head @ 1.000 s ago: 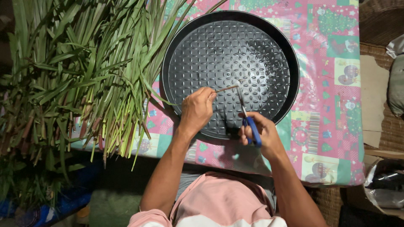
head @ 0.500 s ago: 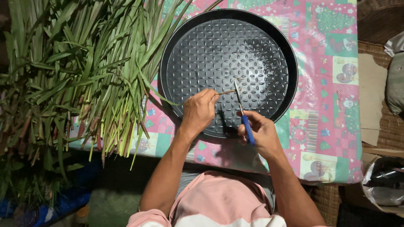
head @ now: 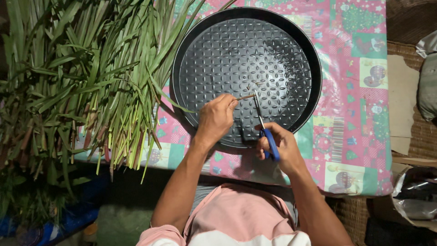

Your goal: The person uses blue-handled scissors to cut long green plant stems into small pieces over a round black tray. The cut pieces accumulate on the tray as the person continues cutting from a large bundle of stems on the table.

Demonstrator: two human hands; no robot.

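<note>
Right over the near edge of a round black tray [head: 218, 50], we see both hands busy. Our left hand [head: 215, 119] has its fingers pinched together on a thin brownish stalk piece [head: 246, 96], which sticks out to the right above the tray's embossed floor. Our right hand [head: 278, 145] is closed around the blue handles of a pair of scissors [head: 265, 127]; the slim blades point up and away from us, and their tips meet the free end of the stalk piece. We cannot tell whether the blades are parted or closed. The tray sits on a pink and green patterned tablecloth [head: 359, 118]. To the left, a big heap of long green leaves [head: 86, 77] lies across the table, its tips overlapping the tray's left rim, well apart from the scissors
</note>
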